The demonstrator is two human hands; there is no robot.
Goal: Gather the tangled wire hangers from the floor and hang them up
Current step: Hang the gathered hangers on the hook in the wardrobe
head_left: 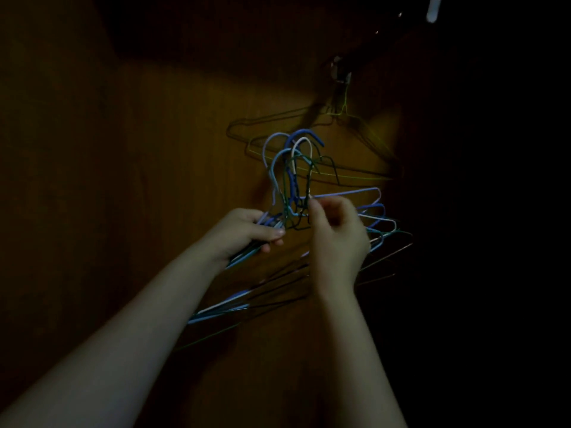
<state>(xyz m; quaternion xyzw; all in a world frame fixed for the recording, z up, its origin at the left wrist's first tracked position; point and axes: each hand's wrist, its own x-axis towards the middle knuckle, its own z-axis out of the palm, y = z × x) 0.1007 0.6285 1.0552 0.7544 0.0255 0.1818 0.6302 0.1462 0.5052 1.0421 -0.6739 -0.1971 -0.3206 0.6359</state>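
I hold a bunch of several wire hangers, blue, white, green and dark, with their hooks pointing up in front of a dim wooden wardrobe wall. My left hand grips the bunch's left shoulders. My right hand pinches a dark hanger's neck near the twisted wires. Above, a yellow-green hanger and a dark one hang from a rail bracket. The dark rail runs up to the right, barely visible.
The wooden back panel fills the left and middle. The right side is black shadow. A pale bright object shows at the top right corner.
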